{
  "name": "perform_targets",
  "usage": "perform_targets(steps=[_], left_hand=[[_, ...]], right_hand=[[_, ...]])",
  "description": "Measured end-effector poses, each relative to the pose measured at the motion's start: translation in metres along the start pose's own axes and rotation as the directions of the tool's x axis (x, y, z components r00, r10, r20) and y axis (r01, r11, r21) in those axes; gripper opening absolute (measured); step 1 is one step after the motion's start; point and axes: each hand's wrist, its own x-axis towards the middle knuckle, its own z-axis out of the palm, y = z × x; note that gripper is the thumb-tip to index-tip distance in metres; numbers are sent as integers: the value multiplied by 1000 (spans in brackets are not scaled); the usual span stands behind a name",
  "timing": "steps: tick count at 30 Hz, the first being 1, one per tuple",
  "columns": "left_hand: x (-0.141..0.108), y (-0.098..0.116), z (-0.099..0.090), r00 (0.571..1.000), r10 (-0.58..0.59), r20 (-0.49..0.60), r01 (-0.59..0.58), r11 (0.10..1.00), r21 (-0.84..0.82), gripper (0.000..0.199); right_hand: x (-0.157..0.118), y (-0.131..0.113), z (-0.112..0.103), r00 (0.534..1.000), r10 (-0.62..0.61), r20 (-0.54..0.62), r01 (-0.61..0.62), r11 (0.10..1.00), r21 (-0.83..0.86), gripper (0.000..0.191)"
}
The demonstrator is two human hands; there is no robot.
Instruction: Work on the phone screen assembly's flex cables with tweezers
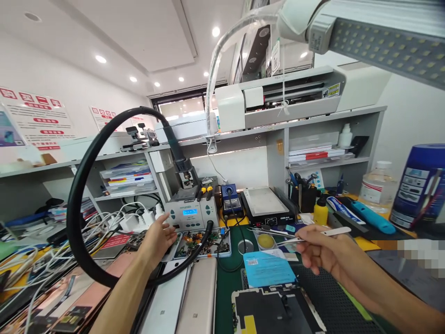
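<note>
Tweezers (336, 231) are pinched between the thumb and fingers of my right hand (314, 248), above the right half of the work surface (225, 280). Their tips point leftward by the right rim of a small tin of yellowish paste (266, 240); whether they touch it I cannot tell. My left hand (160, 237) is loose and free of any grip, palm turned inward and fingers apart, just in front of the left end of the hot-air station (179, 222). I cannot tell whether my fingertips touch its casing.

That station stands toward the far edge of the surface with its blue display (190, 212) lit. From its lower right front a black hose (74, 199) loops out, passes beneath my left forearm and climbs back to the hot-air handle (175, 146), which rests upright on top. A shallow tray of circuit boards (222, 248) lies below the front of the station.

Toward the near edge, between my arms, lies an opened device (274, 308) with a yellow patch (249, 324) at its left; a blue sheet (273, 273) lies at its far edge. Nearer my left arm, a silver slab (163, 299) and a gold slab (200, 292) lie side by side, running off toward the near edge.
</note>
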Motion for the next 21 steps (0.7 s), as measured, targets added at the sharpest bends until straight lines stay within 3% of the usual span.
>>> perform_targets(steps=[6, 14, 18, 21], left_hand=[[-8, -1, 4, 1000, -17, 1, 17, 985, -171, 41], [-6, -6, 11, 999, 26, 33, -17, 967, -253, 57], [-8, -10, 11, 998, 47, 41, -34, 962, -270, 72], [-11, -10, 12, 999, 43, 9, -39, 957, -286, 71]], right_hand=[[-5, -9, 0, 998, 4, 64, -2, 999, -35, 23], [-10, -12, -17, 954, 89, 285, -19, 971, -238, 27], [-11, -4, -27, 950, 124, 285, -46, 963, -264, 26], [-11, 3, -27, 948, 151, 282, -74, 961, -268, 26]])
